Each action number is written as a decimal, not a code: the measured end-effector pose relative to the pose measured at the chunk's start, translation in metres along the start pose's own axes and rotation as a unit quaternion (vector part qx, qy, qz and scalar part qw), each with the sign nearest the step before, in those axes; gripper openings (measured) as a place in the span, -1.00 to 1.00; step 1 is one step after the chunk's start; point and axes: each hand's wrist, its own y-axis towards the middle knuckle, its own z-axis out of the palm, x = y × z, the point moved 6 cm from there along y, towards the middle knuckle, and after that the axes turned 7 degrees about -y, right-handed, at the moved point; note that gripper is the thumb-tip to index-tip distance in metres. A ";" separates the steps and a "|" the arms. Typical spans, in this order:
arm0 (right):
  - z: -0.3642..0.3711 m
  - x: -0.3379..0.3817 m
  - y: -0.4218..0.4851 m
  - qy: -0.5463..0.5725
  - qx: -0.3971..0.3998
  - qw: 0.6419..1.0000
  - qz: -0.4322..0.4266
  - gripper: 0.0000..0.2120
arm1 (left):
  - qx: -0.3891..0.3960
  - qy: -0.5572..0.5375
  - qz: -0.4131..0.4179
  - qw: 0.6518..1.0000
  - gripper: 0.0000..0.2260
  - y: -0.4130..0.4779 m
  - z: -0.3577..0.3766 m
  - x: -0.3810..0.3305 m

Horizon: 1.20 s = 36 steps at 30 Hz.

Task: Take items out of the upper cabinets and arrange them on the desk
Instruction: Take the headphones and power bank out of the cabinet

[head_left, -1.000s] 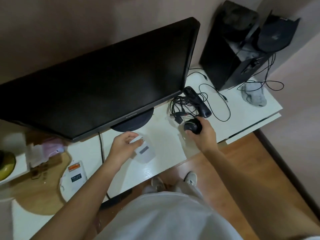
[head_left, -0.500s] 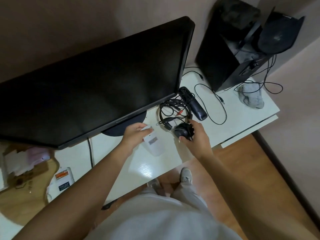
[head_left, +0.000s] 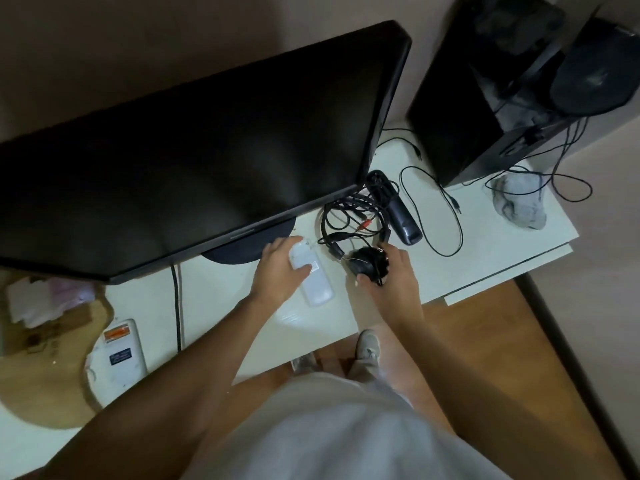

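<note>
White remote [head_left: 313, 276] gripped by left hand [head_left: 277, 268] on white desk [head_left: 221, 299], right hand [head_left: 389, 275] beside it clutching black headset [head_left: 365, 261], monitor [head_left: 194, 147] just beyond, wood floor [head_left: 502, 341] below.

Both hands down at the worktop, arms reaching forward.

Left hand [head_left: 278, 268] palm-down, fingers curled over the top end of a white remote [head_left: 313, 277], thumb pressed against its near side, forearm running back down and to the left. Right hand [head_left: 391, 271] set just to the right, well clear of the left, fingers and thumb wrapped round a black earcup [head_left: 365, 263] from the right and near side, wrist slightly bent, forearm angled back toward the body. Both arms bare to the elbow.
</note>
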 end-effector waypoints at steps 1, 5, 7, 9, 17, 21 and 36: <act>0.000 0.000 -0.001 -0.003 0.007 1.000 -0.003 -0.39 | -0.007 0.017 0.010 1.000 -0.49 -0.002 -0.001 0.001; -0.002 -0.002 -0.003 0.000 0.032 0.999 -0.010 -0.37 | -0.058 0.075 0.026 0.995 -0.46 -0.018 -0.009 0.009; -0.003 -0.002 -0.004 0.006 0.042 0.999 -0.008 -0.37 | -0.068 0.087 0.031 0.993 -0.42 -0.034 -0.007 0.015; -0.004 -0.002 -0.003 0.009 0.042 0.999 -0.010 -0.39 | -0.050 0.111 0.050 0.991 -0.37 -0.051 0.003 0.022; -0.010 0.001 0.006 0.021 0.031 0.999 -0.033 -0.42 | -0.020 0.183 0.053 0.981 -0.33 -0.059 0.026 0.023; -0.011 0.000 0.009 0.004 0.037 0.999 -0.032 -0.39 | -0.010 0.188 0.054 0.981 -0.34 -0.049 0.028 0.016; -0.020 -0.007 -0.033 -0.186 0.071 0.945 -0.260 -0.40 | -0.120 0.231 0.045 0.965 -0.53 -0.159 0.026 -0.003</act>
